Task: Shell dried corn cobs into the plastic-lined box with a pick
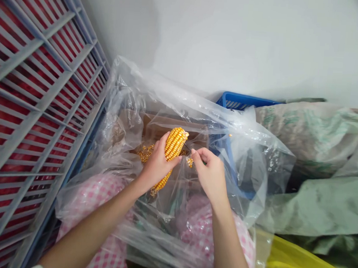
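hands shelling a corn cob over a clear plastic bag, centre of the frame

the left hand is wrapped tight around the corn cob, which stands tilted just above centre. the right hand, just right of it, has thumb and fingers pinched together beside a few kernels; whether it grips them i cannot tell. loose kernels lie in the plastic bag behind the left hand. a blue basket sits behind, and a grey rack fills the left.
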Action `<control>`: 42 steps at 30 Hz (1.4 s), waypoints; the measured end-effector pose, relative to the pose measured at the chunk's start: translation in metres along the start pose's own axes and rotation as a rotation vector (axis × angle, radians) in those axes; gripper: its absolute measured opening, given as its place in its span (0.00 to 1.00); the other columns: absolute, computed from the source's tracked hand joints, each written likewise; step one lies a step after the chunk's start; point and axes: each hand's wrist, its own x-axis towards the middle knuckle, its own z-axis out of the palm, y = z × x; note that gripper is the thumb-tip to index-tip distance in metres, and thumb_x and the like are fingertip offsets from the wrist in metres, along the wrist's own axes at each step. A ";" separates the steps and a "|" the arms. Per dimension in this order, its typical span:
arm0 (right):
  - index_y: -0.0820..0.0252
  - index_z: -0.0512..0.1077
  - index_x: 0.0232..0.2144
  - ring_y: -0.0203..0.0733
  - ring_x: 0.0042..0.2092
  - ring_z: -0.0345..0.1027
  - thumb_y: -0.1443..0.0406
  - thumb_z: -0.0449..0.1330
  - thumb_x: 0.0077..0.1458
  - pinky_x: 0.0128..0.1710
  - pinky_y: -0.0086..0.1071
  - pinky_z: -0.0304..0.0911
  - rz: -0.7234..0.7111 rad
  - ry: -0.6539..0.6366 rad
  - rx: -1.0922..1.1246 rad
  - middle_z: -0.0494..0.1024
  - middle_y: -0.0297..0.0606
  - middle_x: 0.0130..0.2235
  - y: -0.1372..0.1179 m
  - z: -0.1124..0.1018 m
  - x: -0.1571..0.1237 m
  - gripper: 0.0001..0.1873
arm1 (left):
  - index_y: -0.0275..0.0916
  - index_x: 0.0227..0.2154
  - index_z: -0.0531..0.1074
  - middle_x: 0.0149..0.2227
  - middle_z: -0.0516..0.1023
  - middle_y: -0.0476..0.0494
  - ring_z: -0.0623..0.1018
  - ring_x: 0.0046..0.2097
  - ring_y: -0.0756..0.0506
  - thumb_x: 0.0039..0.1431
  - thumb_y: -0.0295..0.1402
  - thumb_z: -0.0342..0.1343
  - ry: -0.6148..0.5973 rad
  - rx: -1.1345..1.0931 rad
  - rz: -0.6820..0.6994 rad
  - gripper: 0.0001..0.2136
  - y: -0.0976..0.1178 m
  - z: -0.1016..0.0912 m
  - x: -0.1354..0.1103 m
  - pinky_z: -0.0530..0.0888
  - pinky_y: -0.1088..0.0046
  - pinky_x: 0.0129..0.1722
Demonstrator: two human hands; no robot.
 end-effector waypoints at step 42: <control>0.59 0.62 0.19 0.31 0.22 0.51 0.59 0.50 0.53 0.24 0.26 0.46 0.024 -0.054 -0.116 0.60 0.26 0.17 0.003 -0.015 -0.003 0.15 | 0.39 0.58 0.48 0.56 0.59 0.35 0.61 0.58 0.39 0.50 0.36 0.54 -0.053 0.145 0.007 0.33 0.002 0.011 -0.006 0.60 0.59 0.55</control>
